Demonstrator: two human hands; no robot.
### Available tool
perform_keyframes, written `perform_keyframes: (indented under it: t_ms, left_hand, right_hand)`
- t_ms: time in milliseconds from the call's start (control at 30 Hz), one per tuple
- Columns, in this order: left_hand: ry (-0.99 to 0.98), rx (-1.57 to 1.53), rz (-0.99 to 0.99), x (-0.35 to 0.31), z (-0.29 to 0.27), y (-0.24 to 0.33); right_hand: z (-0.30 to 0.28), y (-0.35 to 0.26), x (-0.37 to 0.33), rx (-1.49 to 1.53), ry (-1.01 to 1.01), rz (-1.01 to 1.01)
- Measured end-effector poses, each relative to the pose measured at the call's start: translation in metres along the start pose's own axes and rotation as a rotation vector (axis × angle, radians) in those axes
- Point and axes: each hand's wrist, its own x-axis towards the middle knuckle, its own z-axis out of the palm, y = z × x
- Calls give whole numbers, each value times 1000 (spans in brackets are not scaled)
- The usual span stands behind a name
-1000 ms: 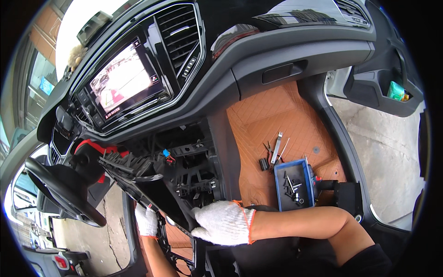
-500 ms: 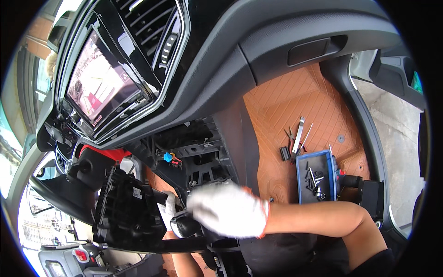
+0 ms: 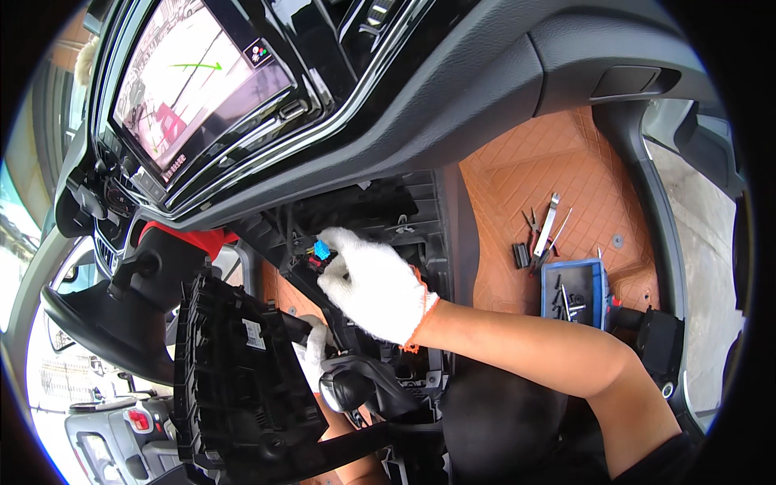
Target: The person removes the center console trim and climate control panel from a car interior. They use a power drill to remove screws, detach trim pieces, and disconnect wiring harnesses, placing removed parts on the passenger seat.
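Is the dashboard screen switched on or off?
On. The dashboard screen glows with a bright camera-like picture and a green line, while the black frame around it stays dark.

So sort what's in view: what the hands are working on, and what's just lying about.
In hand:
right hand at the blue connector
left hand behind the black panel

Lying about:
blue tray
loose tools on the orange mat

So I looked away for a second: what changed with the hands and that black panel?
The right hand moved up from the gear lever to the blue connector in the open dash. The black panel swung down to the left, the left hand behind it. The blue tray stayed on the floor mat.
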Motion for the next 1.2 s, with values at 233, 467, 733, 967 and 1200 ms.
perform_keyframes:
  t_ms: [233, 467, 733, 967, 1200]
  left_hand:
    - [-32, 48, 44, 11, -20, -24]
    - [141, 149, -133, 25, -38, -30]
    - [-69, 238, -174, 36, -36, -29]
    - [46, 242, -2, 35, -33, -42]
    - [-54, 127, 64, 25, -29, -36]
  right_hand:
    - [15, 12, 26, -42, -104, -35]
    - [34, 3, 14, -517, -144, -24]
    - [38, 11, 27, -243, 277, -132]
    - [23, -5, 40, 296, -192, 148]
    - [16, -33, 23, 839, -484, 342]
